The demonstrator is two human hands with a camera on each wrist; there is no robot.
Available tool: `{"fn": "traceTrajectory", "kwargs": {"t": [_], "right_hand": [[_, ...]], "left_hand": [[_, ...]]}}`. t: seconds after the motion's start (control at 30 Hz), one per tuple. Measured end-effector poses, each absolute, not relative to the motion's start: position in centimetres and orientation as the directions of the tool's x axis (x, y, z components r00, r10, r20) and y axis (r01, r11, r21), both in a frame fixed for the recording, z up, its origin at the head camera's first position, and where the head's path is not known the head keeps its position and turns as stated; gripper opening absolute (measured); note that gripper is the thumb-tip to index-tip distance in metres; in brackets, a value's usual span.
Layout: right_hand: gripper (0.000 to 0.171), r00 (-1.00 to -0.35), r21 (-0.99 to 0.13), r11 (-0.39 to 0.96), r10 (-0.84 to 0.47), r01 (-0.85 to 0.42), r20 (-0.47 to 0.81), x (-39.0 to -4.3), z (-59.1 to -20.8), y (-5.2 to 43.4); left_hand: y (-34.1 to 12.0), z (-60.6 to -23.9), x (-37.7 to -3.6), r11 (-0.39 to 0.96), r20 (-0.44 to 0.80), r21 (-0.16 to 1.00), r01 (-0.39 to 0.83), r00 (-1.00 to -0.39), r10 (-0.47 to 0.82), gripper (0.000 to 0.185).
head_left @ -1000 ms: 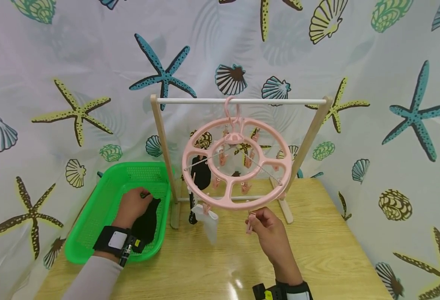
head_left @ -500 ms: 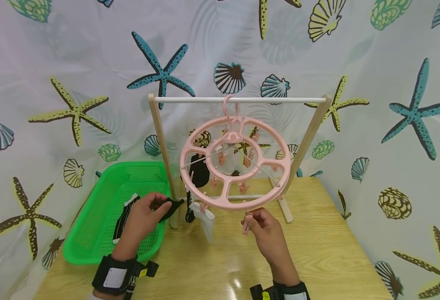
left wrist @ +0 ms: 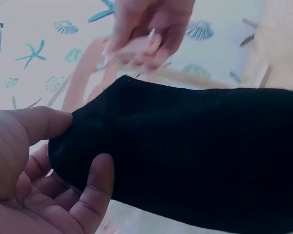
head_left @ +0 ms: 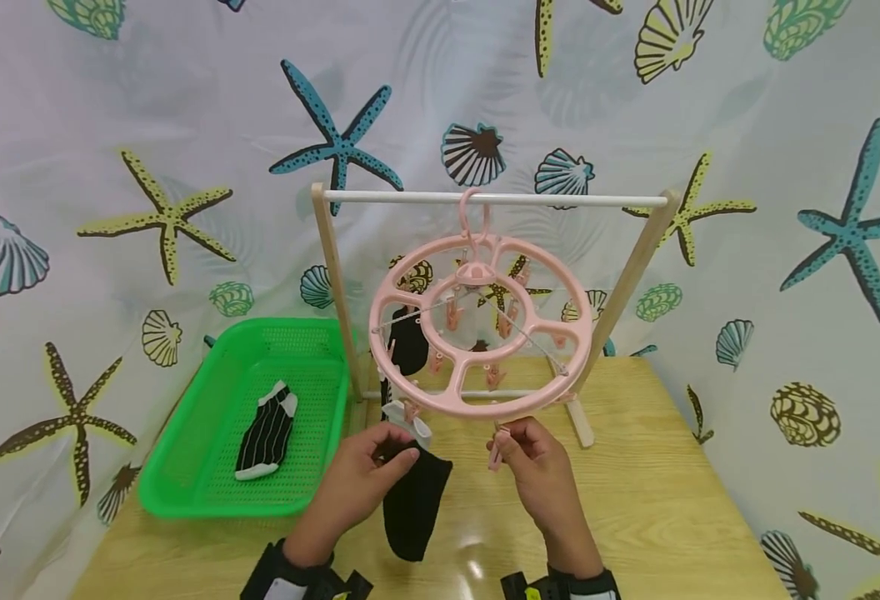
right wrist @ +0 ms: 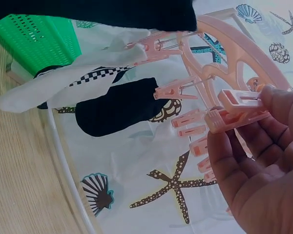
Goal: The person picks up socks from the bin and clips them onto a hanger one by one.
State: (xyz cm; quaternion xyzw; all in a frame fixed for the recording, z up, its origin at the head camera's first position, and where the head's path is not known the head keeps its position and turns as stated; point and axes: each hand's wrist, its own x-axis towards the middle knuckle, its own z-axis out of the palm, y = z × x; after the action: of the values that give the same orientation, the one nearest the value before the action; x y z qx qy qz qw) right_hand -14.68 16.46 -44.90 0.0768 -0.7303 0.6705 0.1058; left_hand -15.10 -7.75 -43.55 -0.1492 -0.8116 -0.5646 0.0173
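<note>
A black sock (head_left: 414, 504) hangs limp from pinching fingers (toe downward), just beside a pink clip (head_left: 496, 450), squeezed.

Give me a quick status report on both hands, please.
Left hand pinches black sock. Right hand pinches pink clip under round hanger. White sock hangs beside it.

Left hand (head_left: 357, 483) pinching, fingers curled; right hand (head_left: 533, 467) likewise, raised

My wooden table (head_left: 635, 500) carries a green basket (head_left: 185, 467) at its left. The wooden rack (head_left: 582, 417) stands on it just beside.
</note>
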Motion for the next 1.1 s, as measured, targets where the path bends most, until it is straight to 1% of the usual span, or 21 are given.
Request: {"fn": "traceTrajectory", "kwargs": {"t": [0.17,0.27,0.4,0.57,0.8,0.93,1.1], "right_hand": [[0.017,-0.959,-0.956,0.079,0.001,-0.282,0.282,-14.7,-45.0,16.4],[0.018,-0.958,-0.954,0.083,-0.004,-0.286,0.287,-14.7,-44.9,16.3],[0.017,-0.959,-0.955,0.093,0.006,-0.280,0.282,-14.5,-44.7,16.2],[0.018,-0.965,-0.961,0.093,0.014,-0.260,0.262,-14.4,-44.7,16.2],[0.014,-0.962,-0.958,0.100,0.036,-0.267,0.272,-14.3,-44.7,16.2],[0.011,-0.957,-0.953,0.110,0.038,-0.284,0.289,-14.3,-44.7,16.2],[0.012,-0.966,-0.961,0.109,0.032,-0.252,0.257,-14.1,-44.7,16.2]], "left_hand": [[-5.1,-45.0,-15.2,0.316,0.227,0.896,0.311,-0.934,0.276,0.007],[-3.5,-46.0,-15.2,0.253,0.219,0.919,0.301,-0.926,0.306,0.007],[-1.8,-47.0,-15.3,0.153,0.198,0.954,0.259,-0.924,0.327,0.010],[-0.7,-47.3,-15.0,0.073,0.170,0.977,0.200,-0.939,0.298,0.013],[0.0,-47.1,-15.3,0.010,0.197,0.979,0.205,-0.952,0.236,0.014],[0.2,-46.9,-15.5,0.012,0.199,0.979,0.206,-0.958,0.208,0.013],[0.4,-47.1,-15.4,-0.023,0.185,0.983,0.184,-0.963,0.196,0.011]]}}
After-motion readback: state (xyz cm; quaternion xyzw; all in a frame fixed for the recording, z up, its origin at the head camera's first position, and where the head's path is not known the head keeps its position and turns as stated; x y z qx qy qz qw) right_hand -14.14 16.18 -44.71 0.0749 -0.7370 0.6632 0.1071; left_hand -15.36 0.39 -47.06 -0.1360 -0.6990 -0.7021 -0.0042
